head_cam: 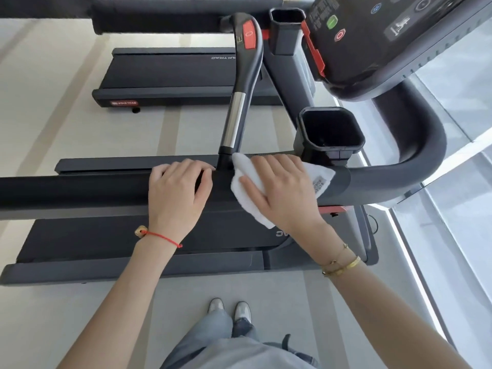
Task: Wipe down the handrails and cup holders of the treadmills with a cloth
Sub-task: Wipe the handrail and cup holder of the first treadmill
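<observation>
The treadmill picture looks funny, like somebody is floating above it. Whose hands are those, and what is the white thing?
Nobody is floating. A camera sits on a person's head and looks down, so you see their own arms, jeans and shoes on the floor.

The long dark bar is a treadmill's handrail. The left hand rests on it, holding nothing. The right hand presses a white cloth flat on the rail to wipe it clean.

The dark cup-shaped box just beyond the cloth is a cup holder for a drink; a second one sits farther away. The panel with buttons, top right, is the console. Another treadmill stands behind.
</observation>
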The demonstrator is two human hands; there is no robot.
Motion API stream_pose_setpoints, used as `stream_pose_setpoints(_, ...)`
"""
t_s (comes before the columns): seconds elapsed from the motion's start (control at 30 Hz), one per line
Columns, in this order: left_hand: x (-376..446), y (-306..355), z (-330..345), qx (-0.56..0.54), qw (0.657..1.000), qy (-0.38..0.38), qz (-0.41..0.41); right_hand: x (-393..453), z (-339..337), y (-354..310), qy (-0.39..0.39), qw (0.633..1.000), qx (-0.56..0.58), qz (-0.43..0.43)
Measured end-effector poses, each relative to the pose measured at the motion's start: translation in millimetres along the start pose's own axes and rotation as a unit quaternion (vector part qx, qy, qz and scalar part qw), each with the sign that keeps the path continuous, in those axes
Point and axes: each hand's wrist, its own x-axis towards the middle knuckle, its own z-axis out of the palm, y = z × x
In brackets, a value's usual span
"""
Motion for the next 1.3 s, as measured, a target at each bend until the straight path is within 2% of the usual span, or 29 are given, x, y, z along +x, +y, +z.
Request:
stream_pose_setpoints(0.07,0,0,0,0.001,1.000,-0.001,-0.001,-5,-7,19,-0.008,1.000,-0.010,0.000)
stream_pose_setpoints(0.17,0,0,0,-0.002,1.000,0.002,-0.003,-13,-21,47,0.000,0.997,-0.034,0.070)
stream_pose_setpoints(0.3,0,2,0,0.002,1.000,-0.009,-0.009,-6,-18,32,0.008,0.989,-0.049,0.139)
stream_pose_setpoints(0.43,0,1,0,0.009,1.000,-0.012,-0.004,6,1,-18,-0.016,0.997,0.006,0.069)
stream_pose_setpoints(0.53,-1,0,0,0.005,1.000,-0.008,0.000,-1,-3,-5,-0.010,1.000,0.014,0.022)
stream_pose_setpoints(0.6,0,0,0,0.002,1.000,-0.012,-0.002,-12,-12,20,0.006,0.999,-0.003,0.040)
stream_pose_setpoints(0.67,0,1,-1,0.005,1.000,-0.015,-0.008,-18,-20,41,0.033,0.994,-0.035,0.099)
stream_pose_setpoints(0.77,1,2,-2,0.017,0.999,-0.034,-0.014,-11,-12,29,0.049,0.981,-0.079,0.170)
stream_pose_setpoints(0.93,1,2,-4,0.028,0.998,-0.055,-0.007,5,8,-21,0.011,0.997,-0.004,0.074)
stream_pose_setpoints(1.07,1,2,-4,0.018,0.999,-0.050,-0.009,-14,-6,12,0.003,1.000,-0.005,-0.006)
stream_pose_setpoints(1.2,1,2,-5,0.009,0.999,-0.048,-0.013,-29,-24,54,0.027,0.997,-0.043,0.065)
stream_pose_setpoints(1.3,0,2,-8,-0.007,0.998,-0.056,-0.008,-24,-21,45,0.039,0.992,-0.061,0.101)
